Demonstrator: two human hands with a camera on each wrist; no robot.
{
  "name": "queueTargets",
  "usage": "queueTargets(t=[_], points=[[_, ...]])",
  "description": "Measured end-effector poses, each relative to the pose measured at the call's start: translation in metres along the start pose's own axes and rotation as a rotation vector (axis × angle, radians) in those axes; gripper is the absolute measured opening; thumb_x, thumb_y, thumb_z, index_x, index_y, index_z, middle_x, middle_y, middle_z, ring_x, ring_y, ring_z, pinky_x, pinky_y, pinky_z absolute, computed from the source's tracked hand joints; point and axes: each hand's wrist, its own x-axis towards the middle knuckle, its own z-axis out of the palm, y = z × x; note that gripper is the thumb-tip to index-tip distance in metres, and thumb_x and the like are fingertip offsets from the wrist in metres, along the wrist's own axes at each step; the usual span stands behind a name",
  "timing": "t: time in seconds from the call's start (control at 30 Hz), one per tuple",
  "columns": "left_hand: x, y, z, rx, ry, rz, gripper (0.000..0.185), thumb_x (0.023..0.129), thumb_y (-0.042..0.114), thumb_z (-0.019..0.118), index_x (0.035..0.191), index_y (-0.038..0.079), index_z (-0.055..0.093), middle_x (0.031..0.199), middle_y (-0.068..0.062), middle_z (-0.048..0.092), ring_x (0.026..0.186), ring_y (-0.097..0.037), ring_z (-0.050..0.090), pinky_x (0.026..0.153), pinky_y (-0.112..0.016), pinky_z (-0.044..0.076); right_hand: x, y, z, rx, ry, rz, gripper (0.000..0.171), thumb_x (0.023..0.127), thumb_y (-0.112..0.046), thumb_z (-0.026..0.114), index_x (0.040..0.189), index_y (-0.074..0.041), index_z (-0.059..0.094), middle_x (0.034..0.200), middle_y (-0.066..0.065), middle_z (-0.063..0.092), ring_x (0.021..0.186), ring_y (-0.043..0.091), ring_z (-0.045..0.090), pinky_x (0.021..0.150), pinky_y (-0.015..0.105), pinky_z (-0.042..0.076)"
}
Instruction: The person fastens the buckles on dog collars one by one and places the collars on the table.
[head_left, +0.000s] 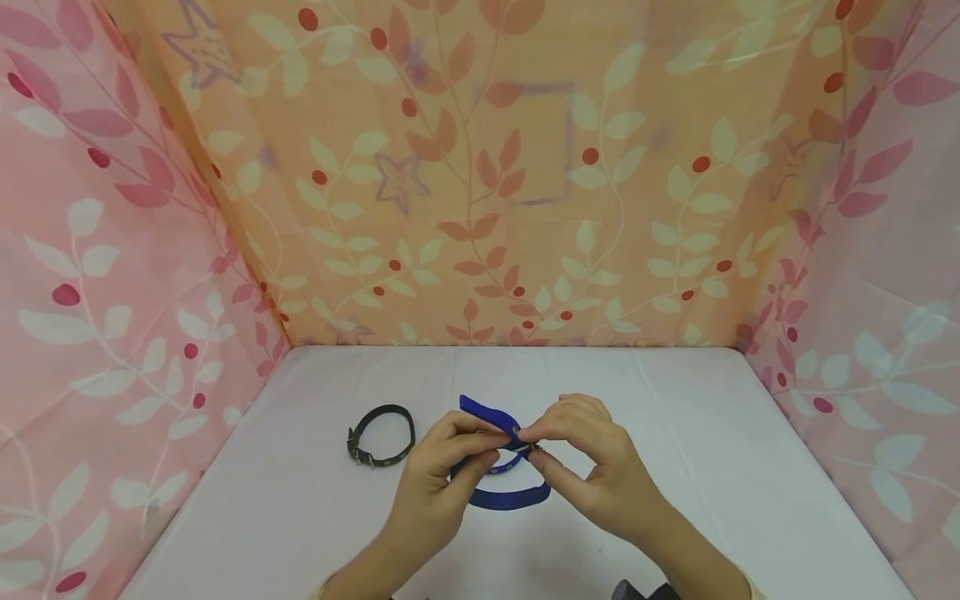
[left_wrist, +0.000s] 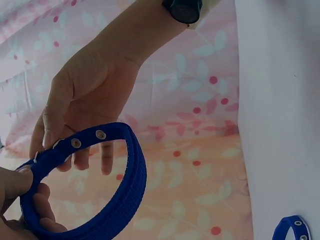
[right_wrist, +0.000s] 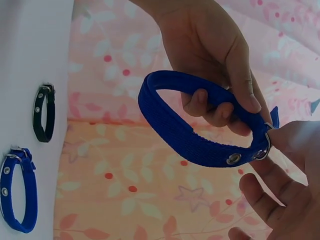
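Both hands hold a blue collar (head_left: pixel 510 499) with metal eyelets, raised above the white table. My left hand (head_left: pixel 442 462) grips the band between thumb and fingers, some fingertips inside the loop in the right wrist view. With thumb and forefinger, my right hand (head_left: pixel 596 454) pinches the collar by its metal buckle (right_wrist: pixel 269 142). The strap's free end (head_left: pixel 480 408) sticks up past the fingers in the head view. A second blue collar (right_wrist: pixel 31 195), buckled into a loop, lies on the table. Fingers partly hide the buckle.
A black collar (head_left: pixel 412 433), also looped and buckled, lies on the white table (head_left: pixel 300 517) left of the hands. Patterned cloth (head_left: pixel 480 233) rises behind the table and along both sides. A dark device (head_left: pixel 645 591) shows at the bottom edge by the right forearm.
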Motion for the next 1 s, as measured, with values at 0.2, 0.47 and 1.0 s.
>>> queueTargets(t=[0.2, 0.47, 1.0], points=[[-0.0004, 0.0008, 0.0007, 0.026, -0.032, -0.044, 0.025, 0.097, -0.004, 0.064, 0.114, 0.009, 0.076, 0.115, -0.005, 0.066, 0.105, -0.019, 0.064, 0.081, -0.025, 0.058, -0.0020, -0.0007, -0.0010, -0.031, -0.001, 0.046, 0.039, 0.081, 0.000, 0.080, 0.115, -0.016, 0.069, 0.111, -0.003, 0.070, 0.109, 0.017, 0.062, 0.107, 0.029, 0.040], [-0.0028, 0.0064, 0.0044, -0.052, -0.110, -0.184, 0.029, 0.098, 0.009, 0.070, 0.125, 0.015, 0.063, 0.113, -0.002, 0.069, 0.102, -0.018, 0.070, 0.087, -0.031, 0.060, -0.0029, -0.0025, 0.0030, 0.022, 0.061, 0.033, 0.029, 0.086, -0.005, 0.082, 0.111, -0.011, 0.067, 0.108, 0.001, 0.074, 0.108, 0.020, 0.062, 0.113, 0.033, 0.039], [-0.0020, 0.0083, 0.0008, -0.130, -0.007, -0.561, 0.027, 0.085, 0.022, 0.084, 0.109, 0.021, 0.071, 0.100, 0.001, 0.073, 0.090, -0.021, 0.071, 0.082, -0.030, 0.061, -0.0009, -0.0014, 0.0021, -0.034, 0.017, 0.001, 0.038, 0.080, 0.000, 0.082, 0.112, -0.016, 0.071, 0.102, -0.006, 0.072, 0.104, 0.017, 0.062, 0.112, 0.034, 0.038]])
